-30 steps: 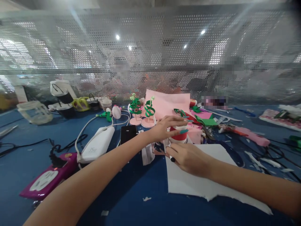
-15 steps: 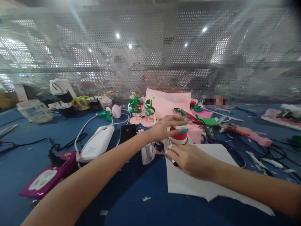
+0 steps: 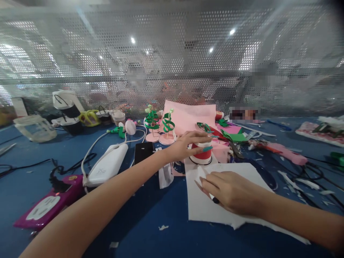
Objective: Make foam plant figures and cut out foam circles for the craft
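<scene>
My left hand (image 3: pixel 186 143) rests on a red and white cup-like container (image 3: pixel 203 157), its fingers wrapped over the top and side. The container stands at the back edge of a white sheet (image 3: pixel 200 208) with an uneven front edge. A dark line curves close around the container's base. In my right hand (image 3: pixel 229 191) is a marker with a white body and black end (image 3: pixel 215 200), held over the sheet just in front of the container. The hand hides much of the marker, and its tip is hard to make out.
Two green paper spiral trees (image 3: pixel 168 125) stand behind my left forearm, near a pink sheet (image 3: pixel 188 114). On the left lie a white power bank (image 3: pixel 109 165) and a purple power strip (image 3: pixel 67 193). A pink glue gun (image 3: pixel 288 153), cords and paper scraps spread to the right.
My right hand has moved right and toward me with the marker, away from the container's base. The dark line at the base shows more now. My left hand keeps its hold.
</scene>
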A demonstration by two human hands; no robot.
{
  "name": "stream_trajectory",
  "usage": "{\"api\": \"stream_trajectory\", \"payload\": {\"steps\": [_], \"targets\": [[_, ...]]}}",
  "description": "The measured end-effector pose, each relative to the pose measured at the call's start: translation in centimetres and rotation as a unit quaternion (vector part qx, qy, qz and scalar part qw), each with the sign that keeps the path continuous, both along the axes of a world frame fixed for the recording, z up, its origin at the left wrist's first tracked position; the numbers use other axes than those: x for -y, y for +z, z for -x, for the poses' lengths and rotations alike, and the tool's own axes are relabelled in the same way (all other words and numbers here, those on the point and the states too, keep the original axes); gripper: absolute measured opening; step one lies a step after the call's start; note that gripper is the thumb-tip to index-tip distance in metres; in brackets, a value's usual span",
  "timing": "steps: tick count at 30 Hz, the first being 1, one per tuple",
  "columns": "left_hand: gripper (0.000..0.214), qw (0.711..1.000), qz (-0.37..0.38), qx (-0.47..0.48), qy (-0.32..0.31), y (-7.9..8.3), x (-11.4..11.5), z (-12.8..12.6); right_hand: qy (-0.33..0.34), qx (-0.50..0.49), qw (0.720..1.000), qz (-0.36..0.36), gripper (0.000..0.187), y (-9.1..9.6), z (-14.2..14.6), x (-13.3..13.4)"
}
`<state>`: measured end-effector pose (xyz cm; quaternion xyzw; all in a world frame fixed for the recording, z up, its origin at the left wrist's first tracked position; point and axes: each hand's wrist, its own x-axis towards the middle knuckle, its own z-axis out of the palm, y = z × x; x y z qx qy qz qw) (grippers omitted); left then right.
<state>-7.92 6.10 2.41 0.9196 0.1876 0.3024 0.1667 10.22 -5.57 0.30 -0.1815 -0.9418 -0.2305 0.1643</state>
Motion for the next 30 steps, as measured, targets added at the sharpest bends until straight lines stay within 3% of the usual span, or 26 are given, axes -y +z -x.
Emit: {"api": "stream_trajectory", "payload": {"steps": [13,19,30], "targets": [[0.039,1.0,0.018,-0.003,0.006,-0.2,-0.1,-0.1,0.008,-0.02,0.999,0.04,0.023,0.0,-3.1,0.0],[0.038,1.0,0.02,-0.002,0.004,-0.1,-0.2,0.0,0.01,0.043,0.998,0.054,0.029,0.6,-2.9,-0.2],[0.037,1.0,0.006,0.011,-0.016,0.0,-0.1,-0.1,0.005,0.065,0.997,0.031,0.023,0.1,-0.9,-0.5]]}}
